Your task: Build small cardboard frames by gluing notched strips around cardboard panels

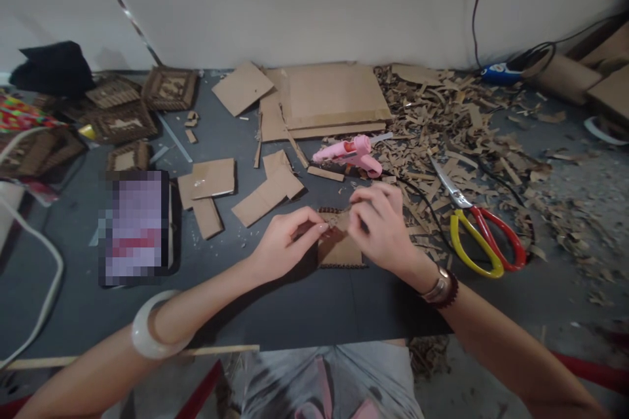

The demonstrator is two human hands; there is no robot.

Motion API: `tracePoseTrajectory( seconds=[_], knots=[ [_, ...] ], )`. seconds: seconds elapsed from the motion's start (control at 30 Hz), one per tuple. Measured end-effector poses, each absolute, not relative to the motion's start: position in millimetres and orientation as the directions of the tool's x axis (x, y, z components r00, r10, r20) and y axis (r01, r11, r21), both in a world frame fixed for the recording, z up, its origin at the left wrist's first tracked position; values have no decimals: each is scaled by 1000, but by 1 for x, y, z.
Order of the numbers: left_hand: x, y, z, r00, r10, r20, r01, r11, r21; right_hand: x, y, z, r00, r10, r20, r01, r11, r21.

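My left fingers (314, 228) and right fingers (361, 209) curl nearly closed, pinching the rough, ridged top edge of a small corrugated cardboard piece (339, 249) lying flat on the dark table (69, 301). Just beyond them, a glossy pink hot glue gun (346, 152) lies beside shredded cardboard scraps (432, 144).

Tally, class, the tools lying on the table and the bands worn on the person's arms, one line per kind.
Pink hot glue gun: 1
Scissors with yellow and red handles: 1
White bangle: 1
Metal wristband: 1
Dark beaded bracelet: 1
Total: 5
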State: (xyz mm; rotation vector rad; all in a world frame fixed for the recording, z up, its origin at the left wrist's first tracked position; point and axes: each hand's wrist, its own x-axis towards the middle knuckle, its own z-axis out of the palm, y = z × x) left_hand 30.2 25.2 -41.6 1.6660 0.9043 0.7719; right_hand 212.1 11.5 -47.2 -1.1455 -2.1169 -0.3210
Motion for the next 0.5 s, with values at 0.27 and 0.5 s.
tracePoseTrajectory(
  seconds=[0.27,0.5],
  knots=[
    [27,26,-44,499,867,-11,-6,17,1000,245,31,-45,-98,663,742,936,316,-158],
    [26,27,-44,548,837,6,-36,16,999,228,16,-36,-362,582,728,669,706,-232]
  ],
)
